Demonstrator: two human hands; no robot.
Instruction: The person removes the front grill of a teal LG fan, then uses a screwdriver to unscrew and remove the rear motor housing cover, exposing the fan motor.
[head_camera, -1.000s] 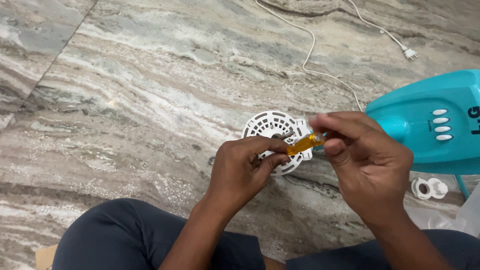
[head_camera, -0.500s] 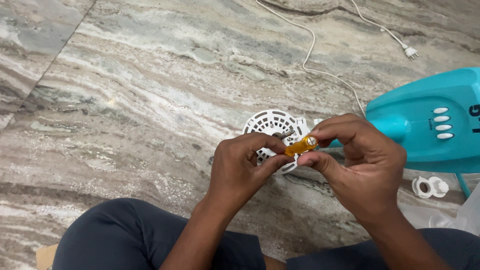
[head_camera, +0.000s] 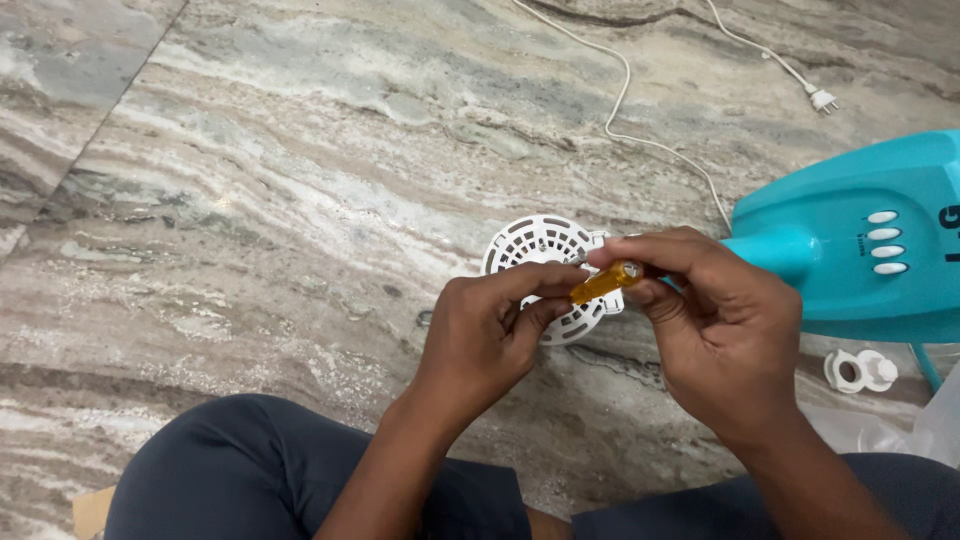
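Right, both hands meet just in front of the white round grille (head_camera: 545, 262) on the floor, right hand (head_camera: 720, 335) pinching the orange screwdriver (head_camera: 603, 282), left hand (head_camera: 485, 335) fingers closed at its tip, so fastening looks unfinished.

Translucent amber plastic screwdriver handle (head_camera: 603, 283), white plastic grille (head_camera: 540, 247), polished stone floor (head_camera: 300, 180).

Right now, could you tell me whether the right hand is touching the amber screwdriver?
Touching. The head view shows the right hand pinching the handle end of the amber screwdriver between thumb and fingers.
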